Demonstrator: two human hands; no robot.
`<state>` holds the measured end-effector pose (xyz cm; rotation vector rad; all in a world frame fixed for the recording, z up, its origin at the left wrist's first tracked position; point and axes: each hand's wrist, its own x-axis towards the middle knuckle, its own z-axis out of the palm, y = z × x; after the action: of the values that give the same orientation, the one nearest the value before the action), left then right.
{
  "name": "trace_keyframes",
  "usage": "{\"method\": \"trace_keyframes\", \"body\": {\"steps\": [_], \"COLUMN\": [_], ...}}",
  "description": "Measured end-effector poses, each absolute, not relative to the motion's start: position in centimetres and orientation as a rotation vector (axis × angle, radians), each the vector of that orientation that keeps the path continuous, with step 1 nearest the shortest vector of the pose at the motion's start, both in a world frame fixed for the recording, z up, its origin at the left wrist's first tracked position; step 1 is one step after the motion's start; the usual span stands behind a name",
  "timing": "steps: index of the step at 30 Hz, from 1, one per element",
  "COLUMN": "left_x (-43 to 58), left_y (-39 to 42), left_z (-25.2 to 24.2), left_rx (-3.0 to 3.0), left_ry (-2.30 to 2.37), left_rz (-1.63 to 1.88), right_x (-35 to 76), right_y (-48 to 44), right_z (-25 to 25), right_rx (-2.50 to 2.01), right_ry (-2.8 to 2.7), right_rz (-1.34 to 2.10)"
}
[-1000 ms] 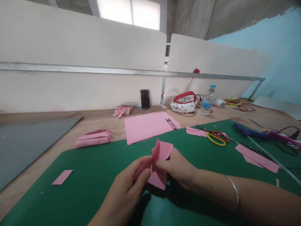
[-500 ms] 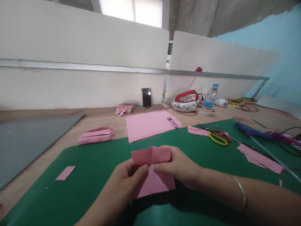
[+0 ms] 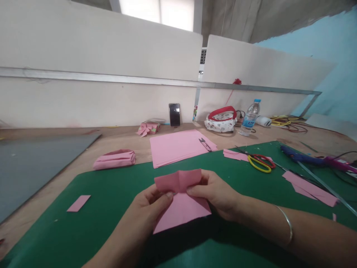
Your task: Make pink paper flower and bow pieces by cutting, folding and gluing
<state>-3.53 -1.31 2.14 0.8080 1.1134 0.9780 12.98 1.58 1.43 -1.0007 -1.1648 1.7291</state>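
Between my hands is a creased sheet of pink paper (image 3: 182,210), its far edge bent up and a crease running down its middle. My left hand (image 3: 152,204) pinches its left side, with the thumb on top near the centre. On the right side, my right hand (image 3: 214,191) grips it the same way, thumb pressed on the fold and fingers behind. Both hands are just above the green cutting mat (image 3: 111,219). Fingers behind the paper are partly hidden.
A small pink paper piece (image 3: 79,203) lies left on the mat. Beyond are a folded pink bundle (image 3: 114,160), pink sheets (image 3: 178,149) with thread snips (image 3: 205,144), scissors (image 3: 259,163), pink strips (image 3: 311,188), a glue gun (image 3: 301,156), a water bottle (image 3: 249,117) and a phone (image 3: 174,114).
My thumbs have moved slightly apart along the fold. The paper's near part is spread a little wider and tilted, and the view has shifted slightly.
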Motion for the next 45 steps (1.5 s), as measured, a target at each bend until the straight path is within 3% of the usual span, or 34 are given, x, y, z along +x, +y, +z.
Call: {"method": "trace_keyframes", "body": {"steps": [7, 14, 20, 27, 45], "left_x": [-3.8, -4.2, -3.8, -3.5, -3.5], "left_y": [-1.3, -1.0, -1.2, -1.5, -1.6], "left_z": [3.8, 2.2, 2.2, 2.3, 2.3], "left_rx": [0.783, 0.944, 1.139, 1.267, 1.175], "left_ry": [1.198, 1.164, 1.315, 1.381, 1.338], "left_rz": [0.914, 0.872, 0.981, 1.014, 1.004], "right_x": [13.4, 13.9, 14.0, 13.6, 14.0], "right_y": [2.0, 2.1, 2.2, 1.2, 0.5], "right_z": [1.5, 2.0, 2.4, 2.7, 1.5], "right_rx": [-1.052, -1.047, -1.111, -1.230, -0.923], "right_ry": [-1.159, -1.567, -1.478, -1.870, -2.233], "right_rz": [1.801, 1.543, 1.554, 1.250, 0.475]}}
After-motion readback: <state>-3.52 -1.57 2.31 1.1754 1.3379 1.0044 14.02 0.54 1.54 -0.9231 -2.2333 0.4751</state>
